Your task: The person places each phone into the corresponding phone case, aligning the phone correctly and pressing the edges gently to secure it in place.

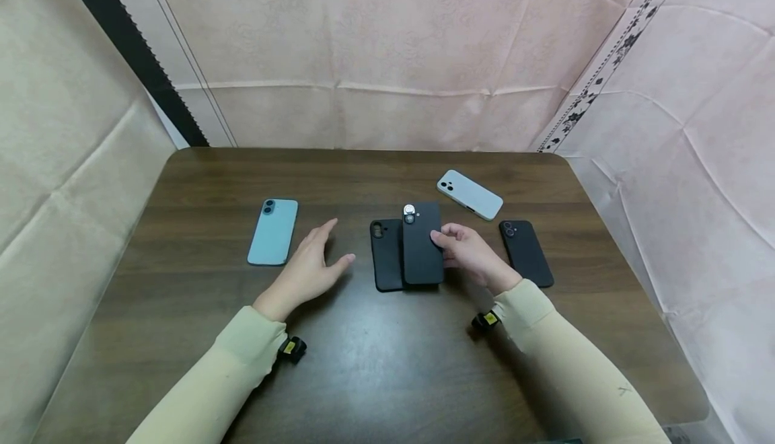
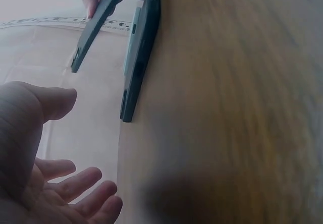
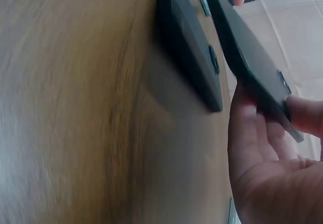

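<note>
My right hand (image 1: 471, 253) holds a dark phone (image 1: 422, 249) by its right edge, thumb on the back and fingers beneath. The phone's camera side faces up. In the right wrist view the held phone (image 3: 252, 57) is lifted off the table and tilted. Just under and left of it, a black phone case (image 1: 386, 262) with an oval camera opening lies on the table, partly covered in the head view. My left hand (image 1: 307, 272) hovers left of the case, fingers spread and thumb out, holding nothing. In the left wrist view its fingers (image 2: 83, 183) are relaxed.
A light blue phone (image 1: 274, 232) lies on the wooden table (image 1: 339, 377), beyond the left hand. At the back right rests a pale phone (image 1: 471, 195) at a slant. Another black phone (image 1: 527, 253) is beside the right wrist. Pale cloth (image 1: 393, 47) hangs around the table.
</note>
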The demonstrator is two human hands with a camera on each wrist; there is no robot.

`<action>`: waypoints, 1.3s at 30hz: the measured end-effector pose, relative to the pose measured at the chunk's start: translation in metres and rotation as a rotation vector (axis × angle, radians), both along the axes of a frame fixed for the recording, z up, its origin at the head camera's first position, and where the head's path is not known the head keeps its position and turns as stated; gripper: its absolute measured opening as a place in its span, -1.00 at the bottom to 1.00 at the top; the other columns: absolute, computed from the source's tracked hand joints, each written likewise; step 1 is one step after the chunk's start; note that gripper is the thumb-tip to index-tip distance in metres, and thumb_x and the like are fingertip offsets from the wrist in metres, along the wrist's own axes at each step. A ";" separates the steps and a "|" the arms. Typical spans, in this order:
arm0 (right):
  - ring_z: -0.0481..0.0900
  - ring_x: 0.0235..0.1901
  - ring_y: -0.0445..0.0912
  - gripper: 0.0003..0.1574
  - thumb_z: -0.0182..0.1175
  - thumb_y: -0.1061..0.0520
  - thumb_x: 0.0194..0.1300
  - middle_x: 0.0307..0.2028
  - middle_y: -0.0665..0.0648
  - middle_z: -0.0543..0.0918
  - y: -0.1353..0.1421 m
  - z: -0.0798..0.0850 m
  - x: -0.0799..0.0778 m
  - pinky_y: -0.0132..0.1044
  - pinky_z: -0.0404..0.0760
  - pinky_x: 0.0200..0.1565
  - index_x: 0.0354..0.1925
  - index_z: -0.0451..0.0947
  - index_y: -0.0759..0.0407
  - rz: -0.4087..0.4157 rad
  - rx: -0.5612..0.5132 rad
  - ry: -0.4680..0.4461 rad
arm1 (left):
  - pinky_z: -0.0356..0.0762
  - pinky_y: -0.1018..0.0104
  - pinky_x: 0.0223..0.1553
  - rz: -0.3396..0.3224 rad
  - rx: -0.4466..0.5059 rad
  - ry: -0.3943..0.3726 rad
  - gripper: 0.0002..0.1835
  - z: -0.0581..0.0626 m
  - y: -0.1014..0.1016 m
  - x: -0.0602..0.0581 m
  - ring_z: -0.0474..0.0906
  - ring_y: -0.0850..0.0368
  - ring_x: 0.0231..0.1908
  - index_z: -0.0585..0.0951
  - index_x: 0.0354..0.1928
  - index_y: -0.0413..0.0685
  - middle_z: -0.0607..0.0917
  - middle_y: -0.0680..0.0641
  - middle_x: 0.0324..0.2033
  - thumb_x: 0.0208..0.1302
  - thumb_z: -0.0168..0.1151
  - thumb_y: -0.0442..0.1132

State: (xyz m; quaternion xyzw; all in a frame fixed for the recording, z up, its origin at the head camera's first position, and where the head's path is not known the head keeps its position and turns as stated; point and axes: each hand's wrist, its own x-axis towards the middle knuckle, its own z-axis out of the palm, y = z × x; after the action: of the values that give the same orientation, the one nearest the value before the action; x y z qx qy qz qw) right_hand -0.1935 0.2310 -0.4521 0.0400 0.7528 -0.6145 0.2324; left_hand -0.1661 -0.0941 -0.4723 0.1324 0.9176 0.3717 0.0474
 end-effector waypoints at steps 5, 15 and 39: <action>0.61 -0.23 0.03 -0.63 0.15 -0.09 0.41 -0.23 0.16 0.58 -0.011 0.001 0.004 -0.11 0.61 -0.06 -0.16 0.42 0.20 0.026 -0.029 -0.020 | 0.41 -0.02 0.15 -0.014 0.177 -0.107 -0.18 0.000 0.007 -0.002 0.41 0.00 0.18 0.16 0.46 -0.04 0.45 -0.12 0.23 0.31 0.17 0.18; 0.61 -0.29 0.02 -0.69 0.16 -0.04 0.40 -0.28 0.15 0.55 -0.038 0.002 0.010 -0.13 0.64 -0.16 -0.16 0.40 0.18 0.112 -0.127 -0.037 | 0.56 0.06 -0.01 -0.038 0.651 -0.452 -0.36 0.006 0.022 -0.001 0.63 -0.07 -0.04 0.33 0.35 -0.08 0.58 -0.19 0.06 0.32 0.25 0.00; 0.64 -0.33 0.02 -0.76 0.17 0.04 0.40 -0.27 0.18 0.56 -0.056 0.008 0.014 -0.11 0.66 -0.18 -0.19 0.44 0.20 0.118 -0.185 -0.039 | 0.64 0.12 -0.16 -0.002 0.696 -0.501 -0.66 0.013 0.031 0.003 0.65 -0.03 -0.17 0.47 0.13 -0.22 0.61 -0.23 -0.07 0.38 0.20 -0.27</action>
State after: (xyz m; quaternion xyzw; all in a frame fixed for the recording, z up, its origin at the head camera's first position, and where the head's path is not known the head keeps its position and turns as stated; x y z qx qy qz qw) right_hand -0.1795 0.1752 -0.4445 -0.0139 0.6894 -0.6656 0.2856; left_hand -0.1633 -0.0627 -0.4597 0.0469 0.6977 0.6797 0.2215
